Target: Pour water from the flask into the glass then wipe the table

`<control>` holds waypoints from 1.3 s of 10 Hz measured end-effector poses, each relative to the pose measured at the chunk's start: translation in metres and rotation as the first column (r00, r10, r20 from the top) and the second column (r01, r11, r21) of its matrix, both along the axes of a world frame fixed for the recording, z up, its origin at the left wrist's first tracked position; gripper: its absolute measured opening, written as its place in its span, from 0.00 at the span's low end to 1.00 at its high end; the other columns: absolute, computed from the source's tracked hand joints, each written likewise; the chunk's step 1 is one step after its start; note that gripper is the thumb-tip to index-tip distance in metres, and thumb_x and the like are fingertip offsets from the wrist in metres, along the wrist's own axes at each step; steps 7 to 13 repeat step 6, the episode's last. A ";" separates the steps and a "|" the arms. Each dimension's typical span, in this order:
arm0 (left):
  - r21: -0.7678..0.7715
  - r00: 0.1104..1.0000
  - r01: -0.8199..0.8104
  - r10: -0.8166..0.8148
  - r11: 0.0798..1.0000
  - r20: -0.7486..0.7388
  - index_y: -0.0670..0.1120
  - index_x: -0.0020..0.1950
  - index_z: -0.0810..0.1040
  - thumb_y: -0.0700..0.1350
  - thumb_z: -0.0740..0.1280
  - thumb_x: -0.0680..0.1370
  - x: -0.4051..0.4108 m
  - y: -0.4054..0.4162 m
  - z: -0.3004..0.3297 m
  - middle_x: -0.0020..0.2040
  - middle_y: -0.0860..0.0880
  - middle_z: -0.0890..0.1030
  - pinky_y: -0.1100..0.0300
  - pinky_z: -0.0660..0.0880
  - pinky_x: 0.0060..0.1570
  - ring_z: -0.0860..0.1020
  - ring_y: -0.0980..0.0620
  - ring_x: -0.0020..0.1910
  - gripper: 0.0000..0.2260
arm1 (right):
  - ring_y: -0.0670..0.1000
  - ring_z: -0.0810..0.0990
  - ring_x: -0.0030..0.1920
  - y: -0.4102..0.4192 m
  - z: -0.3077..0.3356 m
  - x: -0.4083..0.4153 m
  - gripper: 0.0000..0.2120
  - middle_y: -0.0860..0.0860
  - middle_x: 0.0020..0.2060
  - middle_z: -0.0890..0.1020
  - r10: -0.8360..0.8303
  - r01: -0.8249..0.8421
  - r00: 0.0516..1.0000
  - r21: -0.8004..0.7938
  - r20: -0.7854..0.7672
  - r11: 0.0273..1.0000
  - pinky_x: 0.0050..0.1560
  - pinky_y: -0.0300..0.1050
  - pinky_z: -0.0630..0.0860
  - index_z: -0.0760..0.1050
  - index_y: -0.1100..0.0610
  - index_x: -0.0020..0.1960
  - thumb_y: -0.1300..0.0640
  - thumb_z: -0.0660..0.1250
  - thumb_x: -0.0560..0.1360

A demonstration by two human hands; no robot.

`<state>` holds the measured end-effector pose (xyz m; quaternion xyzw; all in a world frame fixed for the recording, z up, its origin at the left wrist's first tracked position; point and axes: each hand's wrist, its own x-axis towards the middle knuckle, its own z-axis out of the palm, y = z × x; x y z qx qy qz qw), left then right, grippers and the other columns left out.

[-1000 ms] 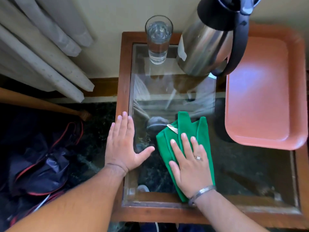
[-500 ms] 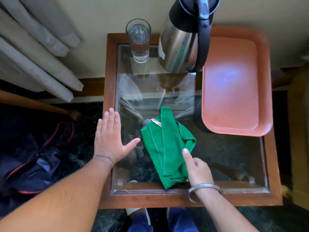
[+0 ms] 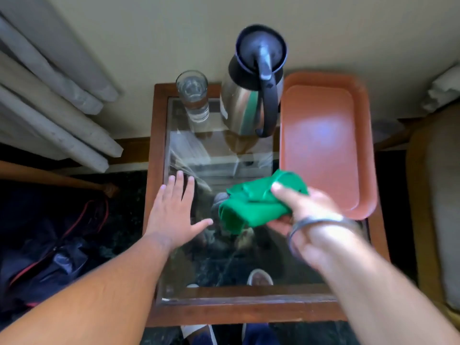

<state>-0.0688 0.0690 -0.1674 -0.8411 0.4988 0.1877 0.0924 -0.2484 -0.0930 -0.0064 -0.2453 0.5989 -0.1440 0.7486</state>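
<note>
A small wood-framed table with a glass top stands against the wall. At its back edge a tall glass holds water, and a steel flask with a black lid and handle stands just right of it. My right hand grips a bunched green cloth and holds it above the glass top, near the middle. My left hand lies flat with fingers spread on the table's left side, touching the glass and the frame.
An orange tray covers the table's right side. Grey curtains hang at the left. A dark bag lies on the floor to the left, and a chair stands at the right. My shoes show under the glass.
My right hand went from pressing flat on the cloth to gripping it and lifting it off the glass, toward the right. My left hand stayed flat. The camera pulled back.
</note>
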 end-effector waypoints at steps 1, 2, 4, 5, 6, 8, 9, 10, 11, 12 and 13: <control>0.011 0.998 0.036 -0.036 0.999 -0.043 0.46 0.81 0.33 0.79 0.57 0.70 0.000 -0.034 -0.005 0.83 0.40 0.39 0.44 0.42 0.79 0.40 0.41 0.81 0.56 | 0.49 0.83 0.21 -0.062 0.045 0.011 0.11 0.52 0.21 0.83 -0.090 0.098 0.995 -0.198 0.047 0.975 0.17 0.41 0.77 0.73 0.61 0.40 0.69 0.63 0.81; -0.013 0.997 0.039 -0.040 0.999 -0.067 0.47 0.80 0.30 0.79 0.60 0.68 0.003 -0.059 -0.011 0.82 0.42 0.36 0.45 0.40 0.78 0.38 0.42 0.81 0.59 | 0.53 0.85 0.25 -0.110 0.055 0.010 0.06 0.55 0.25 0.85 -0.179 0.193 0.981 -0.298 0.074 0.935 0.20 0.45 0.79 0.76 0.62 0.44 0.69 0.66 0.79; 0.016 0.986 0.054 -0.050 0.998 -0.158 0.49 0.80 0.32 0.79 0.63 0.66 0.015 -0.075 -0.021 0.82 0.46 0.33 0.46 0.39 0.78 0.34 0.45 0.80 0.61 | 0.56 0.84 0.43 -0.135 -0.047 -0.014 0.09 0.56 0.51 0.83 -0.216 0.191 0.964 -0.166 -0.154 0.967 0.42 0.56 0.82 0.76 0.60 0.60 0.66 0.66 0.80; 0.008 0.987 0.053 -0.051 0.999 -0.152 0.49 0.81 0.34 0.80 0.64 0.64 0.015 -0.075 -0.020 0.83 0.46 0.36 0.46 0.42 0.79 0.37 0.45 0.81 0.62 | 0.64 0.82 0.54 -0.126 -0.098 -0.021 0.15 0.60 0.53 0.79 -0.095 0.074 0.926 -0.071 -0.364 0.995 0.54 0.57 0.80 0.74 0.66 0.64 0.65 0.68 0.79; 0.044 0.991 0.083 -0.078 0.996 -0.105 0.48 0.82 0.37 0.80 0.62 0.65 0.014 -0.080 -0.001 0.84 0.45 0.41 0.44 0.45 0.79 0.42 0.42 0.82 0.60 | 0.62 0.80 0.48 -0.116 -0.100 -0.019 0.17 0.58 0.49 0.80 0.052 -0.202 0.765 -0.163 -0.642 0.966 0.50 0.51 0.76 0.76 0.66 0.61 0.58 0.71 0.77; 0.044 0.991 0.083 -0.078 0.996 -0.105 0.48 0.82 0.37 0.80 0.62 0.65 0.014 -0.080 -0.001 0.84 0.45 0.41 0.44 0.45 0.79 0.42 0.42 0.82 0.60 | 0.62 0.80 0.48 -0.116 -0.100 -0.019 0.17 0.58 0.49 0.80 0.052 -0.202 0.765 -0.163 -0.642 0.966 0.50 0.51 0.76 0.76 0.66 0.61 0.58 0.71 0.77; 0.044 0.991 0.083 -0.078 0.996 -0.105 0.48 0.82 0.37 0.80 0.62 0.65 0.014 -0.080 -0.001 0.84 0.45 0.41 0.44 0.45 0.79 0.42 0.42 0.82 0.60 | 0.62 0.80 0.48 -0.116 -0.100 -0.019 0.17 0.58 0.49 0.80 0.052 -0.202 0.765 -0.163 -0.642 0.966 0.50 0.51 0.76 0.76 0.66 0.61 0.58 0.71 0.77; 0.044 0.991 0.083 -0.078 0.996 -0.105 0.48 0.82 0.37 0.80 0.62 0.65 0.014 -0.080 -0.001 0.84 0.45 0.41 0.44 0.45 0.79 0.42 0.42 0.82 0.60 | 0.62 0.80 0.48 -0.116 -0.100 -0.019 0.17 0.58 0.49 0.80 0.052 -0.202 0.765 -0.163 -0.642 0.966 0.50 0.51 0.76 0.76 0.66 0.61 0.58 0.71 0.77; 0.044 0.991 0.083 -0.078 0.996 -0.105 0.48 0.82 0.37 0.80 0.62 0.65 0.014 -0.080 -0.001 0.84 0.45 0.41 0.44 0.45 0.79 0.42 0.42 0.82 0.60 | 0.62 0.80 0.48 -0.116 -0.100 -0.019 0.17 0.58 0.49 0.80 0.052 -0.202 0.765 -0.163 -0.642 0.966 0.50 0.51 0.76 0.76 0.66 0.61 0.58 0.71 0.77; 0.044 0.991 0.083 -0.078 0.996 -0.105 0.48 0.82 0.37 0.80 0.62 0.65 0.014 -0.080 -0.001 0.84 0.45 0.41 0.44 0.45 0.79 0.42 0.42 0.82 0.60 | 0.62 0.80 0.48 -0.116 -0.100 -0.019 0.17 0.58 0.49 0.80 0.052 -0.202 0.765 -0.163 -0.642 0.966 0.50 0.51 0.76 0.76 0.66 0.61 0.58 0.71 0.77; 0.044 0.991 0.083 -0.078 0.996 -0.105 0.48 0.82 0.37 0.80 0.62 0.65 0.014 -0.080 -0.001 0.84 0.45 0.41 0.44 0.45 0.79 0.42 0.42 0.82 0.60 | 0.62 0.80 0.48 -0.116 -0.100 -0.019 0.17 0.58 0.49 0.80 0.052 -0.202 0.765 -0.163 -0.642 0.966 0.50 0.51 0.76 0.76 0.66 0.61 0.58 0.71 0.77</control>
